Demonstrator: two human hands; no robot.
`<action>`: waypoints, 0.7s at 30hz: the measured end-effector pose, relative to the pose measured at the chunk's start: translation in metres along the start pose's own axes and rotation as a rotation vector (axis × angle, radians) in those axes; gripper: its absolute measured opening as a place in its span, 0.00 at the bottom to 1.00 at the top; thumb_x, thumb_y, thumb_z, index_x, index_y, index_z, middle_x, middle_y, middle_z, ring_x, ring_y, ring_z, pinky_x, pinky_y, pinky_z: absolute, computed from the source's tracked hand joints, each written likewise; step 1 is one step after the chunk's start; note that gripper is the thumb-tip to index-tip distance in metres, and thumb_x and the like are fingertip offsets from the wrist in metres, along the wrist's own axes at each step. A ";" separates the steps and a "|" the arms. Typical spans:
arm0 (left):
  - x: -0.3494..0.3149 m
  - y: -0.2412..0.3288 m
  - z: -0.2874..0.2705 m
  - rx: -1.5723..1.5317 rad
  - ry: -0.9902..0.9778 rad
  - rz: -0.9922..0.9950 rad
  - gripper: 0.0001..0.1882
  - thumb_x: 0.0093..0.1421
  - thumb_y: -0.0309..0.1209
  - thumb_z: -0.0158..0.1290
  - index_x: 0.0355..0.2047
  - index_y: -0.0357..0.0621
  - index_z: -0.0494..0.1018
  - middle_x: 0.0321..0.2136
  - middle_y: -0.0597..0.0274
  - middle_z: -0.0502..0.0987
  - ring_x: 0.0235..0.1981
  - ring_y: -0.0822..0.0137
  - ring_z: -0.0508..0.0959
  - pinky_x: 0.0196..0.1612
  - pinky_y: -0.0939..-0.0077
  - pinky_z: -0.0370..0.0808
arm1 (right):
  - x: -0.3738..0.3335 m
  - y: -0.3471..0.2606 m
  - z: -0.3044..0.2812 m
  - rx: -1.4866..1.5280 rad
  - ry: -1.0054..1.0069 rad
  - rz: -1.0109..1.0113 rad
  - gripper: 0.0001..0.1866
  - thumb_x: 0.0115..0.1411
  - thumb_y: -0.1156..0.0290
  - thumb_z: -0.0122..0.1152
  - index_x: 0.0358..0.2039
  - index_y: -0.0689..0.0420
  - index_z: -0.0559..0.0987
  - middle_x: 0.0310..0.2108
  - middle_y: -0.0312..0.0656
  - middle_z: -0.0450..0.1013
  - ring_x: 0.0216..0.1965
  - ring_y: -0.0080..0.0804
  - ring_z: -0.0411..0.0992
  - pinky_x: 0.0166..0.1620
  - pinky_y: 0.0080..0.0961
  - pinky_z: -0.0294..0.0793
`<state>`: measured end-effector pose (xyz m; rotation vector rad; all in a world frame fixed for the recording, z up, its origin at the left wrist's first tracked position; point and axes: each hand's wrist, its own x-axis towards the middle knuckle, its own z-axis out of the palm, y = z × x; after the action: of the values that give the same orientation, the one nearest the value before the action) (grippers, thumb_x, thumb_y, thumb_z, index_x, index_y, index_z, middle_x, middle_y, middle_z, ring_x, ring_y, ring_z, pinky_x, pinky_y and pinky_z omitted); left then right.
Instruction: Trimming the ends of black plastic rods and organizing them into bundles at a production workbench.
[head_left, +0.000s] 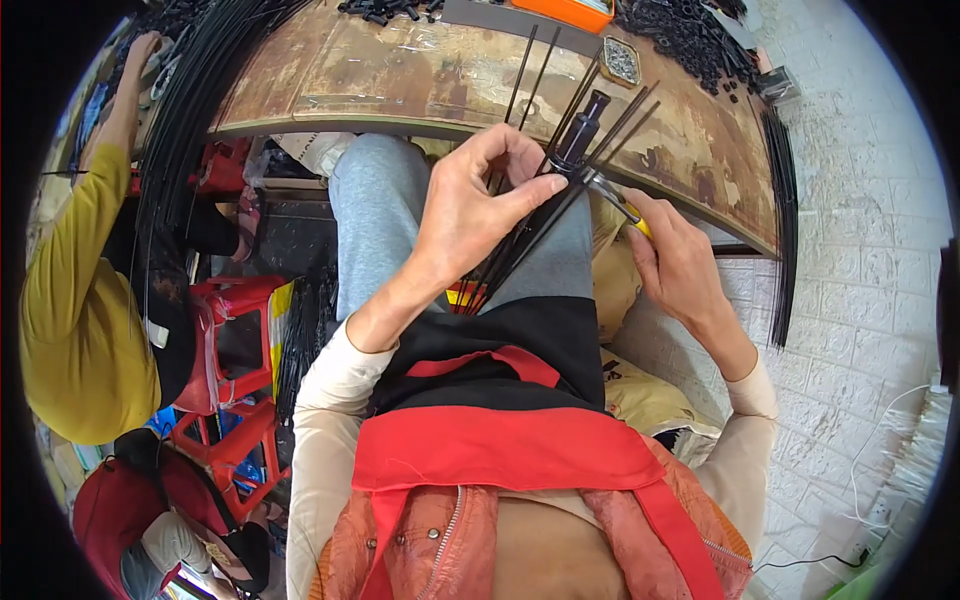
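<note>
Between the thumb and fingers of my left hand (470,205) is a black plastic tube (578,138) with a wider collar, looking like an umbrella runner. Several thin black rods (522,248), like umbrella ribs, fan out from it, some upward over the bench edge and some down toward my lap. My right hand (685,260) is closed around pliers (628,208) with a yellow and black handle. The jaws of the pliers meet the collar, right beside my left thumb. My left fingers partly hide the joint between rods and collar.
The worn wooden bench (390,75) lies ahead, carrying a tin of small metal bits (620,62), an orange bin (572,10) and a black plastic parts pile (690,45). Long black rods (185,130) hang at left, near a co-worker's yellow sleeve (60,270) and red stool (262,345).
</note>
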<state>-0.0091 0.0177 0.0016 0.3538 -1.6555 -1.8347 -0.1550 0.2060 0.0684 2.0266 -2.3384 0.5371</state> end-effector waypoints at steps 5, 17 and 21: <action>-0.001 0.001 0.010 -0.268 -0.091 -0.085 0.24 0.59 0.26 0.59 0.51 0.35 0.61 0.38 0.59 0.75 0.39 0.74 0.75 0.44 0.80 0.72 | -0.002 0.002 0.003 0.160 -0.008 0.062 0.19 0.61 0.73 0.56 0.52 0.59 0.69 0.36 0.52 0.72 0.32 0.48 0.72 0.33 0.37 0.72; -0.007 -0.002 0.000 -0.091 -0.283 -0.148 0.11 0.68 0.31 0.46 0.45 0.34 0.69 0.32 0.67 0.72 0.34 0.78 0.72 0.40 0.82 0.70 | -0.028 -0.012 0.069 1.085 -0.131 0.337 0.24 0.71 0.54 0.38 0.54 0.63 0.61 0.32 0.43 0.69 0.29 0.27 0.68 0.34 0.23 0.68; -0.008 0.001 -0.001 -0.156 -0.289 -0.167 0.11 0.65 0.26 0.50 0.45 0.33 0.70 0.35 0.65 0.74 0.37 0.78 0.74 0.42 0.81 0.71 | -0.028 -0.024 0.102 1.227 0.154 0.186 0.21 0.72 0.54 0.37 0.49 0.63 0.61 0.32 0.47 0.69 0.29 0.27 0.67 0.35 0.24 0.69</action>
<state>-0.0014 0.0218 0.0009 0.1681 -1.6971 -2.2109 -0.1051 0.2042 -0.0274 1.8065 -2.2721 2.4788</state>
